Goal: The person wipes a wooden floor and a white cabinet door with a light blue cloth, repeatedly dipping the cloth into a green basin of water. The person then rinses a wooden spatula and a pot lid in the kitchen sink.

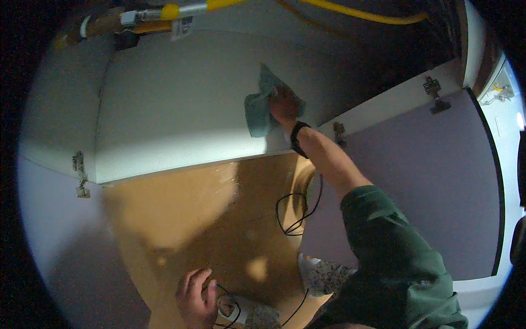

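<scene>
My right hand [283, 105] presses a grey-green cloth [259, 113] onto the white bottom panel [176, 103] of an open cabinet. A black band is around that wrist, and a dark green sleeve covers the upper arm. My left hand [198, 294] hangs low over the floor with its fingers spread and slightly curled, holding nothing. Part of the cloth is hidden under the right hand.
Cabinet doors [419, 181] with metal hinges [434, 94] stand open on both sides. Yellow tubing [370, 15] and a pipe with yellow bands [181, 10] cross the cabinet's top. A black cable [279, 214] loops above the brown floor [185, 205].
</scene>
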### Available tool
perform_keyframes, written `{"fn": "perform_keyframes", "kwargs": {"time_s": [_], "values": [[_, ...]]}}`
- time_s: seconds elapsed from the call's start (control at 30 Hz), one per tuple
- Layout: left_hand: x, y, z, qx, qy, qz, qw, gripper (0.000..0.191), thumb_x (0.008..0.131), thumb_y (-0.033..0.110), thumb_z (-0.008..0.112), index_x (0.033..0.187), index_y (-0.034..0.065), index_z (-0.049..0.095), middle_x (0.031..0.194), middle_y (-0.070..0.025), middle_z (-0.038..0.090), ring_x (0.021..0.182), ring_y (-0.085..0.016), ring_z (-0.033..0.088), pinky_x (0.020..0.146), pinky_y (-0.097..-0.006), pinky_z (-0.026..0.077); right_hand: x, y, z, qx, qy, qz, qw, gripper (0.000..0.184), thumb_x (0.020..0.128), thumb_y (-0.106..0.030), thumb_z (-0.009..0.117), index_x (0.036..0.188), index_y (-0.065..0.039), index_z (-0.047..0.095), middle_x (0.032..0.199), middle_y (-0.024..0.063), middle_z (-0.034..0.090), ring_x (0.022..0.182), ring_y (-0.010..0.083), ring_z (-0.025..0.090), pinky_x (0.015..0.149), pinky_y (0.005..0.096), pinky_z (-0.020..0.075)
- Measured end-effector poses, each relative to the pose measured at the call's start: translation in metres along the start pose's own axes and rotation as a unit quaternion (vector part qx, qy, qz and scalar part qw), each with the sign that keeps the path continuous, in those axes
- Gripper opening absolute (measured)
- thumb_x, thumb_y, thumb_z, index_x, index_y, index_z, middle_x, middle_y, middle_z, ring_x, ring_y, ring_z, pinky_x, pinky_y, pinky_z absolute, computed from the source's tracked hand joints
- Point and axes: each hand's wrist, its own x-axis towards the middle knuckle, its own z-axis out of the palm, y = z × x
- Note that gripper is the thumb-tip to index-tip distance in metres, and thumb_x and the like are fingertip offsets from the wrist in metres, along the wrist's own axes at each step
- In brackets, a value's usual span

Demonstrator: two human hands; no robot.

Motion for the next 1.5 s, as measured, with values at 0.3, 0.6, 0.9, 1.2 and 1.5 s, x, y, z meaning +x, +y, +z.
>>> {"fn": "perform_keyframes", "kwargs": {"time_s": [0.3,0.6,0.9,1.2,1.5], "values": [[-0.04,-0.017,-0.025,-0.003,-0.033,-0.029,0.999,0.028,0.098,0.019,0.066,0.123,0.0067,0.068,0.118,-0.0173,0.069,0.108,-0.034,0.067,0.095,-0.0455,0.054,0.055,-0.003,0.014,0.065,0.007,0.069,0.996,0.048,0.098,-0.034,0.056,0.137,-0.006,0.062,0.14,0.0223,0.063,0.128,0.0443,0.058,0.109,0.0529,0.0459],[-0.051,0.014,-0.056,0.006,-0.028,-0.069,0.997,0.026,0.101,0.015,0.066,0.124,0.0036,0.067,0.119,-0.0178,0.07,0.108,-0.034,0.068,0.094,-0.0457,0.056,0.094,-0.035,0.035,-0.054,0.117,-0.204,0.97,0.047,0.097,-0.039,0.06,0.135,-0.012,0.065,0.139,0.0222,0.063,0.125,0.0464,0.06,0.105,0.0588,0.0474],[-0.065,0.028,-0.062,0.023,-0.012,-0.063,0.998,0.024,0.103,0.011,0.066,0.125,0.0004,0.067,0.119,-0.0184,0.072,0.108,-0.035,0.069,0.092,-0.0459,0.057,0.07,-0.163,0.003,0.106,-0.068,-0.396,0.91,0.061,0.099,-0.051,0.057,0.15,-0.018,0.054,0.161,0.0178,0.041,0.15,0.0442,0.035,0.12,0.0676,0.027],[-0.035,0.059,-0.022,0.001,-0.001,0.0,1.0,0.016,0.102,0.007,0.063,0.113,-0.0008,0.071,0.108,-0.0224,0.072,0.094,-0.038,0.07,0.081,-0.0465,0.058,-0.014,-0.265,-0.027,0.101,-0.085,-0.5,0.856,0.059,0.098,-0.045,0.059,0.151,-0.02,0.053,0.153,0.0155,0.049,0.14,0.042,0.044,0.113,0.065,0.0329],[-0.043,0.118,0.008,-0.038,0.155,0.006,0.987,0.018,0.103,0.011,0.062,0.115,-0.0006,0.071,0.11,-0.0215,0.073,0.096,-0.038,0.07,0.083,-0.0448,0.059,-0.126,-0.241,-0.089,0.224,-0.254,-0.528,0.779,0.058,0.104,-0.04,0.052,0.158,-0.021,0.044,0.169,0.0146,0.031,0.159,0.0407,0.02,0.129,0.0614,0.0126]]}}
